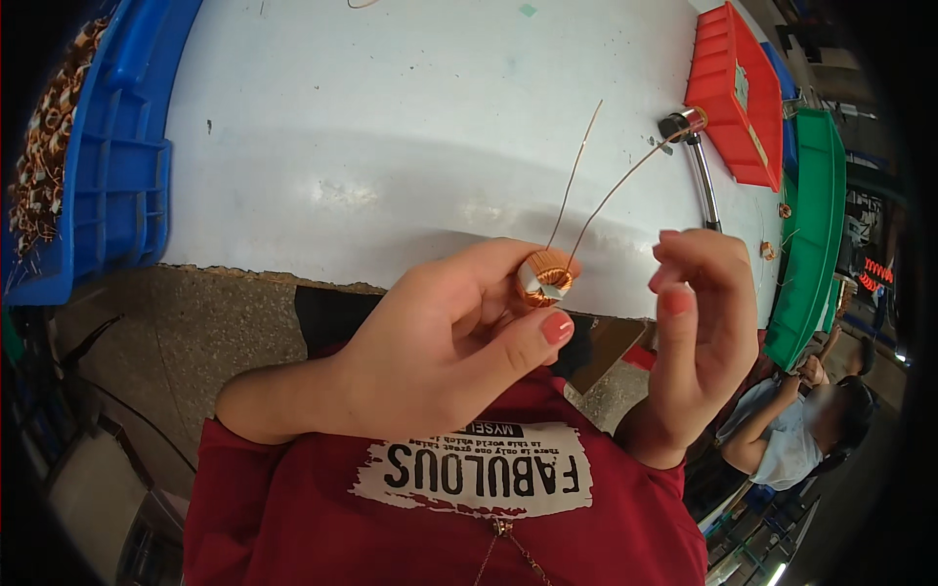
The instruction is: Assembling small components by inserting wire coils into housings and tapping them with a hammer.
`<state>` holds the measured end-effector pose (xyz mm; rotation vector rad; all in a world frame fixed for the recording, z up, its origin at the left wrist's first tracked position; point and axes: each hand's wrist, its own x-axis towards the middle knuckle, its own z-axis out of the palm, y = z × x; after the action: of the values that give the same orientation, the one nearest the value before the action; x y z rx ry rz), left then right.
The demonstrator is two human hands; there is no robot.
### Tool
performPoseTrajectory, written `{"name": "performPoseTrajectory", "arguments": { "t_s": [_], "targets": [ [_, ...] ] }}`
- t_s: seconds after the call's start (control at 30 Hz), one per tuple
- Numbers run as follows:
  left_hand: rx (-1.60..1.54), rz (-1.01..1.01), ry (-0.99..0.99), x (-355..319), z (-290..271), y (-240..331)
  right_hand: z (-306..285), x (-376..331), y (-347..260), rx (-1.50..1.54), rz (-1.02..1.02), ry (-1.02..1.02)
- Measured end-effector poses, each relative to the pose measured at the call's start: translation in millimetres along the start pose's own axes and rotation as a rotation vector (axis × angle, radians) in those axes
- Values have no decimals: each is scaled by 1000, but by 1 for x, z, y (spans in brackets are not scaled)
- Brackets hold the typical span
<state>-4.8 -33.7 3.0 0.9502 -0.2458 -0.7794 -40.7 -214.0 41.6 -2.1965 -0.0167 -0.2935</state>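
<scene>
1. One white table [391, 146] fills the top of the frame.
2. One blue crate [117, 166] at upper left, one red bin [728, 93] at upper right.
3. Left hand [440, 342] pinches one small copper-wound coil [545, 278] at centre, two wire ends sticking up; right hand [699, 332] beside it, fingers loosely curled, holding nothing.

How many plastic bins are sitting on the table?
3 clearly: a blue bin of copper coils at the left edge, a red bin at the far right, and a green bin beside it. A blue edge behind the red one may be another.
</scene>
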Motion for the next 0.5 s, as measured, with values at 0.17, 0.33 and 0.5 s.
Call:
{"name": "performPoseTrajectory", "arguments": {
  "t_s": [0.17, 0.33, 0.5],
  "targets": [
    [73, -76, 12, 2, -3, 8, -6, -11, 20, -49, 74, 45],
    [169, 32, 7, 2, -5, 6, -7, -10, 23, -112, 32, -49],
    [301, 293, 165, -11, -2, 16, -6, -2, 20, -77, 28, -80]
  ]
}}
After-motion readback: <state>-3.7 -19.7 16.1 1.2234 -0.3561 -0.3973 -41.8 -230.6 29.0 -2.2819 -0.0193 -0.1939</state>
